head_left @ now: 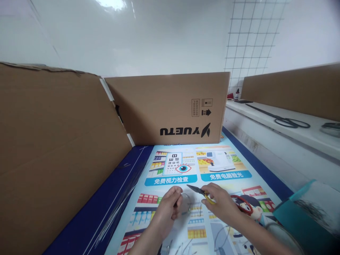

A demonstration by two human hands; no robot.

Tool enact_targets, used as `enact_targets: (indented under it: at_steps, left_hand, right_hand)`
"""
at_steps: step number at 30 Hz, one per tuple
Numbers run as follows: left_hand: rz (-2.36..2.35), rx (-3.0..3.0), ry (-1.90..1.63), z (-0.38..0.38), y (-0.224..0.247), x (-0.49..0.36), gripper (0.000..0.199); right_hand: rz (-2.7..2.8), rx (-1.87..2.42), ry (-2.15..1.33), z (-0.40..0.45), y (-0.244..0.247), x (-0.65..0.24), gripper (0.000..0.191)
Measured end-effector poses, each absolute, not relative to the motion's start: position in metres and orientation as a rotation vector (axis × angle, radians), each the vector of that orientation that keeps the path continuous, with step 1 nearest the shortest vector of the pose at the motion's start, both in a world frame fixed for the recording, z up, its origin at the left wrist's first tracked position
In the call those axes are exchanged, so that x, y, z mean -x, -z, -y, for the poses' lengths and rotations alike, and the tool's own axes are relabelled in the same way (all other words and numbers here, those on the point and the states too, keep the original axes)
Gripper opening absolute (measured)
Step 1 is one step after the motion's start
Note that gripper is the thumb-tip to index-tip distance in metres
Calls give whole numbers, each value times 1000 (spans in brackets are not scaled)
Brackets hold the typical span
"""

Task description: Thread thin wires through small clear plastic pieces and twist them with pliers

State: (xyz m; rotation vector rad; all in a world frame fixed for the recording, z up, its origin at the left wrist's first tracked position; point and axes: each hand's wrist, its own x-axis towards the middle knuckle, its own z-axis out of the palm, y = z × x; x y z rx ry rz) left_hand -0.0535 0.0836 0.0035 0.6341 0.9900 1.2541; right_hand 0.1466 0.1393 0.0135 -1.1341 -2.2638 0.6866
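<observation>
My left hand [170, 207] is closed at the middle of the printed mat [186, 189], its fingers pinching a thin wire loop [188, 203] that curves out on its right side. My right hand [219, 202] is wrapped round the yellow handles of small pliers [198, 189]. The dark, pointed tips of the pliers face left, above the wire loop and apart from my left hand. Several thin wire pieces [183, 248] lie on the mat close to its near edge.
Long thin wires [114, 216] lie along the left. Cardboard panels stand at the left [58, 152] and back [148, 106]. A teal box [300, 216] with dark strands is at the lower right. Black scissors [289, 122] rest on the white ledge [255, 113].
</observation>
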Motion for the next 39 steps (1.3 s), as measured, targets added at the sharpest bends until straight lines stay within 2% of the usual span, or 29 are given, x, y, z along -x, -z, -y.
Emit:
enact_targets:
  at_steps: [4,7,10,14,25,32,39]
  left_hand:
    - [-986,-625,-1252,-87,-4,65,21]
    - [-985,-623,-1213,-85,-8,64,21]
    - [-1011,-633,-1123,-79,-13,51,28]
    - [-1034,-623,-1082,-71,-17,30,37]
    - [-777,-494,-1145,-70,-15,22,37]
    - [-701,-574,-1271,-74,-9,23,34]
    - [-821,-642,-1282,-75,0,28,26]
  right_hand:
    - [2314,1176,-782,-151,-20,-158,28]
    - [2217,1127,-1003,-150,-27,-159,23]
    - [1968,1070,-1272,-139,-30,-149,16]
    - [1808,956,-1487,-116,-26,-130,20]
    - [1487,897,-1770,-109,-18,-122,18]
    - [1282,928,-1776,-119,-12,-128,21]
    - [1244,928,-1784,-122,-9,-131,21]
